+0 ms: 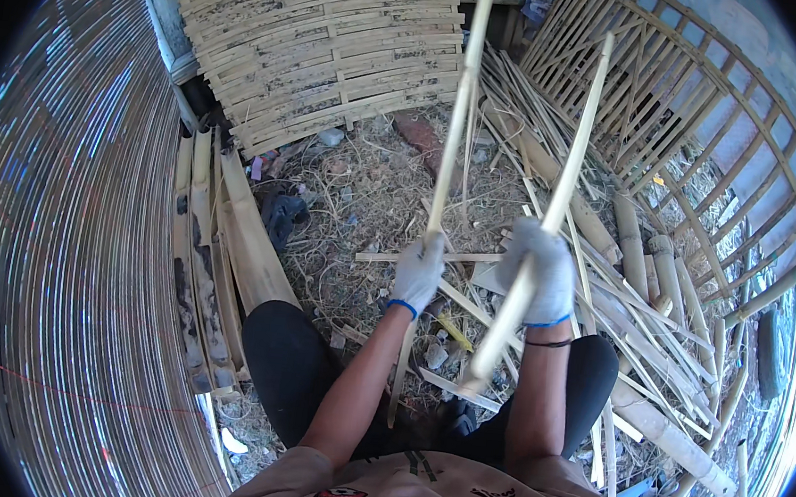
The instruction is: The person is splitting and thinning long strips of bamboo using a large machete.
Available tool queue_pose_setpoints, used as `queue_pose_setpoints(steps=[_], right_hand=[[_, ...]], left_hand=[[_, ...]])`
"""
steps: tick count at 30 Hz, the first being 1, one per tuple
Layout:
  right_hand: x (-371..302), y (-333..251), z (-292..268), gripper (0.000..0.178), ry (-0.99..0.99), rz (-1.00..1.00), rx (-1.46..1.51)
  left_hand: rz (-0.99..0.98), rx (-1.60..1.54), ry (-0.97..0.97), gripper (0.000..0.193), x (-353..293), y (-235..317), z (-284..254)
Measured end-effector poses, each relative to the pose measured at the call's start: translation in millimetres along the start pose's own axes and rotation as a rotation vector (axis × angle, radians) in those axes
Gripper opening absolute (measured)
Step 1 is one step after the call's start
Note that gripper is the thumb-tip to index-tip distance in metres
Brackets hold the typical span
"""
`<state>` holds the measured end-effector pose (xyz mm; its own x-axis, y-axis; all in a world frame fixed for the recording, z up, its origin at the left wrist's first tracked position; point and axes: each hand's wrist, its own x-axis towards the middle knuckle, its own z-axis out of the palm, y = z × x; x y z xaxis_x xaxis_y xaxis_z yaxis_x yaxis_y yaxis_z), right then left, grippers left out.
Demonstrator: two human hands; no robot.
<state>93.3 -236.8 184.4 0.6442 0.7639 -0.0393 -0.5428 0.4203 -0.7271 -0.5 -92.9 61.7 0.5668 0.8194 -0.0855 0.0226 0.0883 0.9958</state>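
Both my hands wear white work gloves with blue cuffs. My left hand [417, 274] is closed round a long bamboo strip [459, 112], which runs from the top edge of the view down past my wrist between my knees. Beside it on the right, my right hand [545, 273] grips a second, shorter bamboo strip [574, 160]. That one slants from upper right to lower left, its near end above the ground between my legs. The right hand and its strip are slightly smeared by motion. The two strips stand apart from each other.
Split bamboo pieces [655, 337] lie heaped on the right, by thick bamboo poles [628, 236]. A bamboo lattice frame [714, 96] leans at far right. A woven bamboo panel [321, 43] stands at the back. Halved bamboo lengths [244, 226] lie left, beside a slatted wall [88, 221].
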Motion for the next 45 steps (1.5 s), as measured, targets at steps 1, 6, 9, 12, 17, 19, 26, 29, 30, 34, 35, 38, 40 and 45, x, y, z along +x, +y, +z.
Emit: queue_pose_setpoints(steps=[1,6,9,12,17,19,26,29,30,34,35,38,40,45], right_hand=[[-11.0,-43.8,-9.1,0.024,-0.234,-0.136,-0.022],[-13.5,-98.5,-24.4,0.02,0.443,-0.502,-0.203],[-27.1,-108.7,-66.1,0.023,0.62,-0.693,-0.368],[-44.2,-111.6,-64.8,0.026,0.568,-0.624,-0.294],[-35.4,-90.2,-49.3,0.029,0.543,-0.583,-0.481],[-21.6,-76.7,-51.7,0.029,0.515,-0.542,-0.625],[23.4,-18.7,-63.0,0.039,0.369,-0.433,-0.72],[13.2,2.8,-34.4,0.027,0.166,-0.262,-0.854],[12.2,17.0,-29.1,0.022,0.065,-0.262,-0.819],[11.6,71.8,-20.9,0.017,-0.112,-0.041,-0.763],[11.3,85.2,-27.1,0.019,-0.103,-0.019,-0.755],[6.0,112.4,-33.8,0.022,-0.09,0.158,-0.767],[-1.7,116.2,-23.4,0.024,-0.093,0.194,-0.904],[-3.7,150.9,-29.6,0.034,-0.16,-0.088,-1.257]], left_hand=[[-0.095,-0.007,0.075,0.048,19.1,-7.4,-36.5],[0.234,0.444,0.285,0.057,52.3,-83.4,-76.3],[0.171,0.466,0.238,0.058,31.8,-72.0,-59.0],[0.154,0.709,0.18,0.055,19.8,-48.9,-54.7],[0.156,0.118,0.206,0.047,24.8,-32.3,-53.6],[0.167,-0.288,0.175,0.03,12.4,-7.6,-50.4],[0.183,-0.388,0.222,0.028,-13.1,79.7,-87.8],[0.257,-0.236,0.167,0.035,1.8,101.6,-110.7],[0.257,-0.234,0.17,0.035,5.6,105.9,-111.5],[0.343,-0.223,0.018,0.041,18.2,102.5,-115.3],[0.277,-0.251,0.012,0.042,14.6,102.5,-104.3],[0.189,-0.281,-0.033,0.045,8.4,90.6,-93.5],[0.105,-0.361,-0.064,0.045,12.7,78.0,-91.4],[0.017,-0.404,0.036,0.043,24.5,49.6,-76.2]])
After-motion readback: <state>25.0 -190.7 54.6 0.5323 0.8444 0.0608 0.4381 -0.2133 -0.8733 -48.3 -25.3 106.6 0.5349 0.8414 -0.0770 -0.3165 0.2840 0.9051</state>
